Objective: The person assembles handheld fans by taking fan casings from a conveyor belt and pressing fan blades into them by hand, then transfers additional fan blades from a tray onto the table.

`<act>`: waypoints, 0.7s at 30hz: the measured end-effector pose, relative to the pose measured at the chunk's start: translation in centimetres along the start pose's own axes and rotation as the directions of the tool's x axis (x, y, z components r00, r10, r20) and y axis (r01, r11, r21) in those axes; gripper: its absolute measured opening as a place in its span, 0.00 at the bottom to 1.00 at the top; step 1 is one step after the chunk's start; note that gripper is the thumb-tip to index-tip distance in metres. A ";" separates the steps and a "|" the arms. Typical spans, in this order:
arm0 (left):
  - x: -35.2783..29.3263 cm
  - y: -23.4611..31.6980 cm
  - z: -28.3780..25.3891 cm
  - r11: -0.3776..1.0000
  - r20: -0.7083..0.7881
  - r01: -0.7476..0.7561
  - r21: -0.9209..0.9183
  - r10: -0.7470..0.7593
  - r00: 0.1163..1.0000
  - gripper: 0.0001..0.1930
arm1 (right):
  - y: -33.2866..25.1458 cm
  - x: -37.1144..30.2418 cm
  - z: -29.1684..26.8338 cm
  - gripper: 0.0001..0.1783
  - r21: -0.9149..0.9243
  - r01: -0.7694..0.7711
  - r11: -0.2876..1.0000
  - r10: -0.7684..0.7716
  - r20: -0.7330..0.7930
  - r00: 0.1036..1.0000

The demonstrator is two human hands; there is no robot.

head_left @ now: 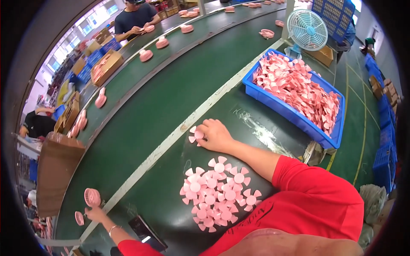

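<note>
My right hand (215, 135) is closed on a pink fan blade (196, 135) above the dark green worktop (164, 179), its fingers pinching one side of the blade. Off to the left, my left hand (96, 214) is at the lower edge of a pink slatted fan housing (91, 196), with its fingers closed against it and partly hidden. A smaller round pink part (79, 218) lies just beyond those fingertips. Between my arms, close to my body, sits a loose pile of pink fan blades (210, 199).
A blue crate (273, 94) heaped with fan blades stands at the right, by a desk fan (307, 30). A phone (147, 234) lies near my left forearm. A pale rail (171, 147) borders the green belt (141, 113). Across it, a person (133, 20) handles a pink part.
</note>
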State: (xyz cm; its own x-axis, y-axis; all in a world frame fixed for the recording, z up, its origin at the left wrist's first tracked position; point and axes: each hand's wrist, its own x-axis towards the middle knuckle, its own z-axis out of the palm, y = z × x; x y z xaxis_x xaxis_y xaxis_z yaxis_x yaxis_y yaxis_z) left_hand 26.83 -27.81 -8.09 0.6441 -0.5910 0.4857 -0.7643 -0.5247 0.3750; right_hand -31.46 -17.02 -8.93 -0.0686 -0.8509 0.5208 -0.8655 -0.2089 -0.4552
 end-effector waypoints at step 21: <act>3.3 -1.5 1.7 0.841 0.202 -0.535 -0.078 0.539 0.818 0.16 | -2.7 0.9 1.7 0.14 0.125 0.064 0.990 -0.065 0.004 0.998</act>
State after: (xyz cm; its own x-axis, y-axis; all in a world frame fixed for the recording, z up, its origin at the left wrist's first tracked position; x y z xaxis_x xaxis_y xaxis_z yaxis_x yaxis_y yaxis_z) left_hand 30.13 -29.98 -8.36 0.1217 -0.8898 0.4397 -0.9900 -0.0773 0.1177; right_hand -28.31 -18.01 -8.47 -0.0105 -0.8373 0.5467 -0.7995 -0.3213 -0.5074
